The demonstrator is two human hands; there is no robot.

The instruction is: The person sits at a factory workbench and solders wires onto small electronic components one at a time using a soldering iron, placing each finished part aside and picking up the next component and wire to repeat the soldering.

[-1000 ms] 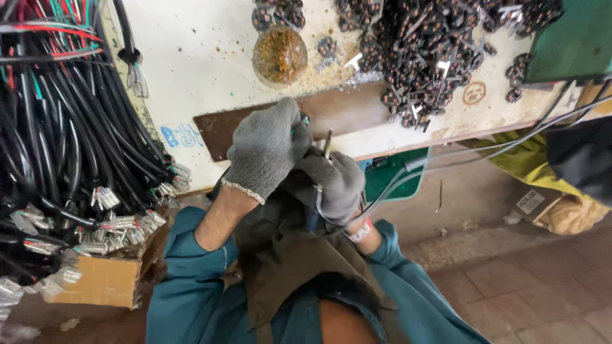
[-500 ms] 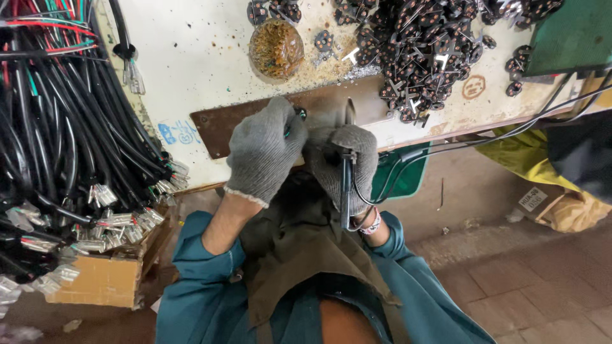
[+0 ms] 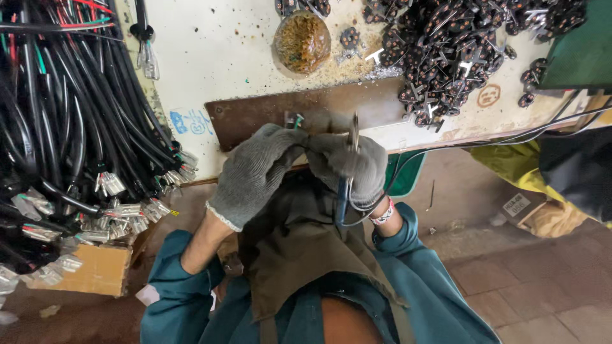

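At the tabletop's near edge, the gloved left hand pinches wire ends; the right hand grips blue-handled pliers, apparently mid-trim; next calls for steady squeezing.

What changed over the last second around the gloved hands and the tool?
The right hand in its grey knit glove turned the thin metal hand tool with dark blue handles from a tilt to near upright, handles now hanging below the fist. The left hand in its grey knit glove stayed pressed against it at the brown metal plate. The thin black cable, black plug pile and cable bundle kept their places.
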